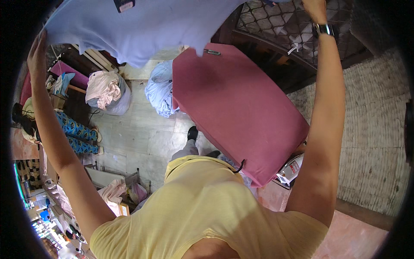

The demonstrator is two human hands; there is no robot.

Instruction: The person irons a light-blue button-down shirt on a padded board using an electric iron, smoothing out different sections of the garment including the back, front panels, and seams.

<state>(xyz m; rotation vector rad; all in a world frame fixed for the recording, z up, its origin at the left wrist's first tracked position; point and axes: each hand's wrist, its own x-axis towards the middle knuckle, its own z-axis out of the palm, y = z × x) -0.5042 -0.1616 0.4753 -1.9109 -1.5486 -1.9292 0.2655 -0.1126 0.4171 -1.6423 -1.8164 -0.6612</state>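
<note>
Both my arms are raised, holding a light blue garment [142, 26] spread out above the pink padded table [233, 103]. My left hand [38, 54] grips the garment's left edge at the upper left. My right hand [315, 8], with a dark watch on the wrist, is at the top right near the garment's other edge; its grip is cut off by the frame. The garment hangs above the far end of the table without touching it.
A pile of light blue cloth [160, 88] hangs at the table's left edge. A bin with pinkish cloth [108, 93] stands on the tiled floor. A seated person in blue patterned trousers [75, 134] is at left. An iron [290, 169] sits near the table's corner.
</note>
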